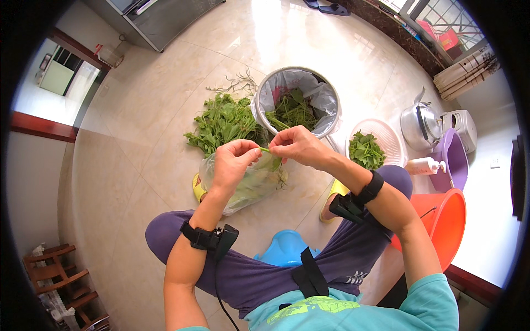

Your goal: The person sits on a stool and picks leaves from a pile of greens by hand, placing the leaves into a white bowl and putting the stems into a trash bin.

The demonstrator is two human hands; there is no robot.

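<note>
Between my two hands runs a thin green stem (265,149), pinched at one end by my left hand (234,160) and at the other by my right hand (301,148). A leaf hangs below the right fingers. Beyond them stands a bin (261,108) lined with a clear plastic bag, with leafy stems (295,108) inside. A heap of leafy greens (225,120) lies on the floor to the bin's left. Below my hands rests a translucent plastic bag (242,194), its contents pale green and blurred. To the right, a pink-and-white colander (391,138) holds picked leaves (366,149).
At right are a metal kettle (418,126), a purple basin (457,163), a pump bottle (423,166) and an orange bucket (449,227). A blue stool (285,248) is beneath me. Thin roots (238,84) lie behind the greens. Wooden chairs (62,277) stand lower left.
</note>
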